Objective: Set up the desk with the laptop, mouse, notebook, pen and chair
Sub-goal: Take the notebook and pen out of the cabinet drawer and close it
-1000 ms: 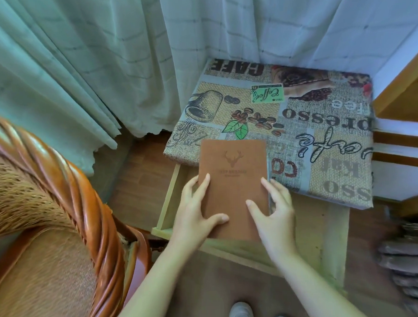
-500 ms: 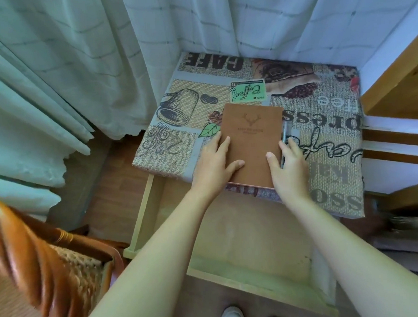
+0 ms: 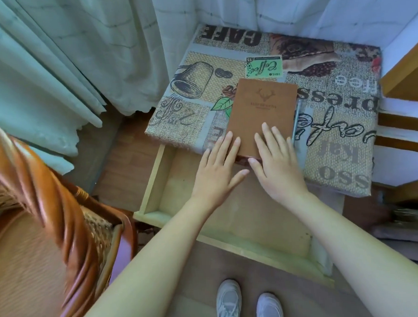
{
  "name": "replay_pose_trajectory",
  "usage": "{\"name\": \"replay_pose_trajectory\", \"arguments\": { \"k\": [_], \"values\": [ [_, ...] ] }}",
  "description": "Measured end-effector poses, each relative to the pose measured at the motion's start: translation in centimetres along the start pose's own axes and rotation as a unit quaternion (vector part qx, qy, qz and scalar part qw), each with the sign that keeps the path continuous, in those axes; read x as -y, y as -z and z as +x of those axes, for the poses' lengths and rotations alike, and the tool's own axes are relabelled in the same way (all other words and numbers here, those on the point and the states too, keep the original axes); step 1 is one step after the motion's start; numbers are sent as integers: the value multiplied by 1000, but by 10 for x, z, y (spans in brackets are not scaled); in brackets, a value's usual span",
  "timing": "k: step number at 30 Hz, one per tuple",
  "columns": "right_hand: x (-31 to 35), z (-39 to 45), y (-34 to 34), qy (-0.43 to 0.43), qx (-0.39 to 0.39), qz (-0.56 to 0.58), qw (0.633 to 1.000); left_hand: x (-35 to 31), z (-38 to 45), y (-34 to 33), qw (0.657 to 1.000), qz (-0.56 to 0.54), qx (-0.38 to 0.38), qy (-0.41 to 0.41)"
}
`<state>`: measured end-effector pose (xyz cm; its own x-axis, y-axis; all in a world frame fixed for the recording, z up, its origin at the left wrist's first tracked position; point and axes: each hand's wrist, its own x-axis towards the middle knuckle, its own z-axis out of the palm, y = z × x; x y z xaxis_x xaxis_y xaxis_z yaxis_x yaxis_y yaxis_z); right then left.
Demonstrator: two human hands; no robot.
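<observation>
The pen point(image 3: 297, 119) is mostly hidden: only a thin grey sliver shows along the right edge of the notebook point(image 3: 262, 116), and its tip and cap cannot be made out. The chair point(image 3: 37, 228) is cut off by the left frame edge and blurred; a glossy twisted wooden rail and woven wicker panels are visible. The lettering under the embossed deer head on the notebook is too small to read. The notebook is a flat rectangular book with a matte brown leather-like cover, lying on the tabletop point(image 3: 191, 115), its near edge at the tabletop's front edge. The tabletop carries a coarse burlap-textured cloth printed with coffee motifs. The left hand point(image 3: 216, 172) rests with straight, slightly spread fingers point(image 3: 234, 145) on the notebook's near left corner. The right hand point(image 3: 276, 164) lies flat with extended fingers on the near right part of the cover; neither hand grips anything. Below the tabletop, a pale wooden drawer point(image 3: 151, 185) stands pulled out; the visible part of its flat bottom holds nothing. Light checked curtains point(image 3: 76, 56) hang behind. Two grey shoes point(image 3: 249, 304) stand on the wooden floor.
</observation>
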<state>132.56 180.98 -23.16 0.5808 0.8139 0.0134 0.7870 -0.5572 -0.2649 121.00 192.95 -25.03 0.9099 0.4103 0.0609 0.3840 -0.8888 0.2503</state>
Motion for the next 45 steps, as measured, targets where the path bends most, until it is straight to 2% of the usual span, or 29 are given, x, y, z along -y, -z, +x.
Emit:
{"name": "replay_pose_trajectory", "arguments": {
  "k": [3, 10, 16, 22, 30, 34, 38, 45],
  "values": [
    [12, -13, -9, 59, 33, -34, 997, 5, -34, -2, 1000, 7, 8, -9],
    [23, -21, -18, 35, 36, -66, 997, 29, -117, -35, 977, 99, 131, -138],
    [25, -22, -21, 31, 24, -75, 996, 29, -122, -50, 960, 156, 195, -126],
    [25, -22, -24, 28, 9, -65, 997, 31, -124, -53, 957, 203, 124, -169],
    [19, -20, -20, 45, -27, -58, 997, 35, -128, -52, 961, 209, 12, -178],
    [13, -22, -22, 61, -57, -42, 996, 33, -115, -37, 972, 194, -4, -131],
    [12, -21, -20, 61, -74, -26, 995, 28, -97, -27, 971, 222, 24, -89],
    [11, -21, -18, 66, -81, -24, 994, 8, -36, -13, 985, 162, -18, 54]
  ]
}}
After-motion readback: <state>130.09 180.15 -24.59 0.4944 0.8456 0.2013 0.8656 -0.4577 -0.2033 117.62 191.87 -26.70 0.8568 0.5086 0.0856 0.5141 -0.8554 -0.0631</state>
